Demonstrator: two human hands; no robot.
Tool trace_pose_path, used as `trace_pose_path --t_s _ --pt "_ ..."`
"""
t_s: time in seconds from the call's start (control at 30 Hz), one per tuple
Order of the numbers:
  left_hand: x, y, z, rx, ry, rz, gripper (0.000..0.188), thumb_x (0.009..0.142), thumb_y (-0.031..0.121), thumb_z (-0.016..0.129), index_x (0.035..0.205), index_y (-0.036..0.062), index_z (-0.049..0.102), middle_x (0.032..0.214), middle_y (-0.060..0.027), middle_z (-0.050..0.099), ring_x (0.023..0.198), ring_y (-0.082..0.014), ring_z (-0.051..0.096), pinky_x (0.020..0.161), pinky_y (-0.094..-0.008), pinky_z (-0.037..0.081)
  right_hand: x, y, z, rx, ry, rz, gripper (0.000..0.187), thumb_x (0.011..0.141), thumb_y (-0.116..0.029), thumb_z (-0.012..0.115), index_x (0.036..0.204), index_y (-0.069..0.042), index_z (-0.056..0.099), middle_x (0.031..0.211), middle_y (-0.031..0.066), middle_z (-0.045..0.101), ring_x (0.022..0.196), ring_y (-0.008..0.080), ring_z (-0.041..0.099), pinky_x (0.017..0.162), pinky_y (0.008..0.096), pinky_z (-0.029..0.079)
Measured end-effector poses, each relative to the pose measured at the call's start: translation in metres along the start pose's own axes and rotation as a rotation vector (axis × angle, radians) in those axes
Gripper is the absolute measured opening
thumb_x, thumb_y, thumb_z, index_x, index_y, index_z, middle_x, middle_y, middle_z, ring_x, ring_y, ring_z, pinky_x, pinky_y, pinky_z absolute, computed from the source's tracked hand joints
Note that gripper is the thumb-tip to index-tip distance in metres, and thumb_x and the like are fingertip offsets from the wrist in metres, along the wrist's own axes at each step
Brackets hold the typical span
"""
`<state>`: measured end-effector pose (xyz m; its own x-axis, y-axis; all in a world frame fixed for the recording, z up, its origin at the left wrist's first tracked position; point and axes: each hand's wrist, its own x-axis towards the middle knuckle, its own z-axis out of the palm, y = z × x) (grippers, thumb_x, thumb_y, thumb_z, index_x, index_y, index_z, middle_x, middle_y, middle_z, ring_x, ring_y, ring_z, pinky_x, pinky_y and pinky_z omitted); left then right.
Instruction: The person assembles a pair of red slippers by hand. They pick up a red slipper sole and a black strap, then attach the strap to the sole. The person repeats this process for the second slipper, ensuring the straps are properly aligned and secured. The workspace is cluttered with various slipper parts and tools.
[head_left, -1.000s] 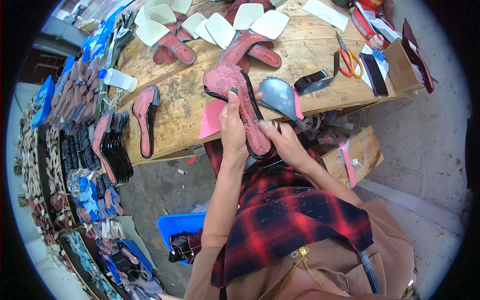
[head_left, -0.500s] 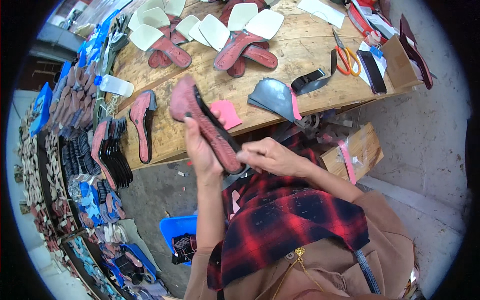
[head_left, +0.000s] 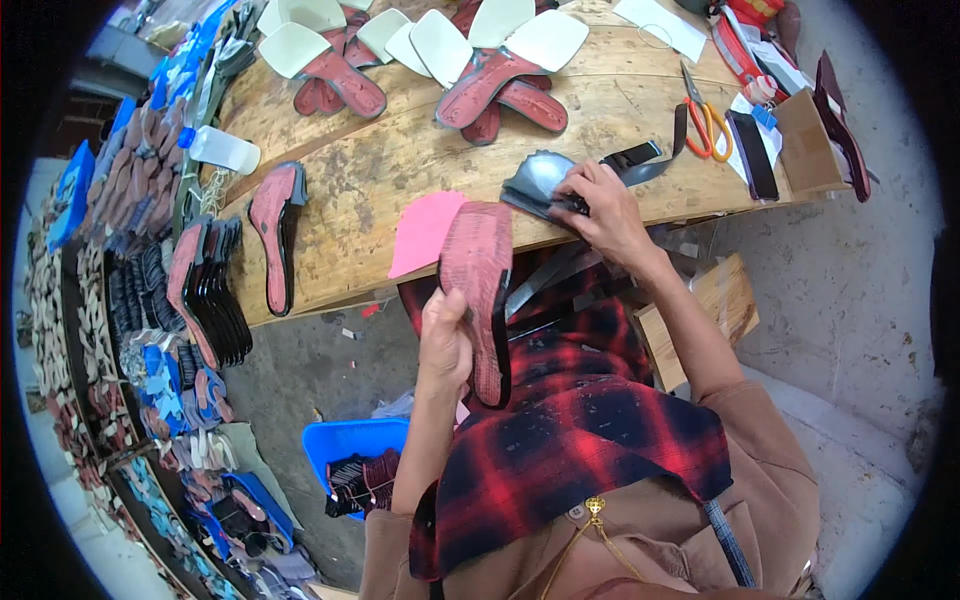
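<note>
My left hand (head_left: 447, 335) is closed around a shoe sole (head_left: 477, 255) with a reddish-pink, textured face and a shiny black edge. The sole is held upright over the table's front edge, its wide end away from me. Next to it on the table lies a flat pink piece (head_left: 423, 235), partly covered by the sole. Farther right, my right hand (head_left: 605, 212) reaches over the table with its fingers closed at the right edge of dark grey curved sheet pieces (head_left: 540, 178). The fingertips partly hide what they grip. A black strap (head_left: 650, 170) lies just beyond that hand.
More soles, some with pale white pads (head_left: 549, 40), lie at the table's back. A single sole (head_left: 275, 230), a row of soles (head_left: 207, 290) and a bottle (head_left: 222, 150) are at left. Orange-handled scissors (head_left: 707, 125), a phone (head_left: 752, 155) and a carton (head_left: 810, 140) stand right. A blue bin (head_left: 350, 440) is below.
The left hand has brought the sole right and toward me, turning it more upright. My right hand has left the sole's near end and moved forward to the dark grey pieces.
</note>
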<state>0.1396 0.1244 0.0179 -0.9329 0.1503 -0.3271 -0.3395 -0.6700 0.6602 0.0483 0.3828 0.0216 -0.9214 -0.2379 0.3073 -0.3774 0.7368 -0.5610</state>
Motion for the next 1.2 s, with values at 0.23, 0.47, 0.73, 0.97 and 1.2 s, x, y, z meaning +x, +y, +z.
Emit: trace_pose_path --t_s 0.23,0.47,0.73,0.97,1.2 --pt "0.058 -0.015 0.071 -0.215 -0.282 -0.1 0.045 0.094 0.02 0.058 0.131 -0.0031 0.047 0.121 -0.0116 0.061 0.115 -0.0225 0.058 0.107 -0.042 0.042 0.01 0.009 0.002 0.068 0.019 0.167 0.015 0.085 -0.012 0.065 0.092 -0.001 0.057 0.084 0.0111 0.06 0.079 0.029 0.058 0.071 0.0386 0.046" --pt "0.08 -0.04 0.068 -0.08 -0.187 -0.055 0.029 0.094 0.015 0.061 0.12 0.0026 0.056 0.116 -0.0043 0.063 0.109 -0.0147 0.058 0.101 -0.0354 0.044 0.024 -0.007 0.0 0.523 0.439 0.383 0.012 0.095 -0.011 0.055 0.093 0.001 0.055 0.095 0.013 0.069 0.078 0.0162 0.06 0.073 0.0316 0.048" --pt "0.083 -0.042 0.07 -0.086 -0.169 -0.02 0.023 0.093 0.013 0.062 0.113 0.0021 0.062 0.108 -0.0035 0.066 0.103 -0.0125 0.061 0.097 -0.032 0.045 0.039 0.001 -0.041 0.41 0.857 0.387 0.014 0.098 -0.012 0.054 0.096 0.001 0.057 0.102 0.0094 0.065 0.082 0.0134 0.053 0.076 0.0273 0.044" --pt "0.06 -0.016 0.08 0.274 -0.179 0.097 0.02 0.093 0.015 0.066 0.108 0.0022 0.062 0.097 -0.0007 0.065 0.083 -0.0071 0.059 0.078 -0.0261 0.049 -0.003 -0.048 -0.057 -0.123 0.302 -0.349 0.022 0.072 0.003 0.069 0.093 -0.004 0.064 0.108 0.0121 0.069 0.104 0.0312 0.066 0.087 0.0381 0.053" --pt "0.023 0.007 0.066 0.475 -0.041 0.24 0.017 0.092 0.02 0.067 0.094 0.0033 0.066 0.081 0.0041 0.061 0.07 -0.0037 0.051 0.064 -0.0223 0.043 -0.028 -0.083 -0.037 0.727 0.509 0.375 0.018 0.092 -0.024 0.066 0.095 -0.006 0.067 0.089 0.0008 0.067 0.076 0.0109 0.063 0.062 0.0257 0.05"
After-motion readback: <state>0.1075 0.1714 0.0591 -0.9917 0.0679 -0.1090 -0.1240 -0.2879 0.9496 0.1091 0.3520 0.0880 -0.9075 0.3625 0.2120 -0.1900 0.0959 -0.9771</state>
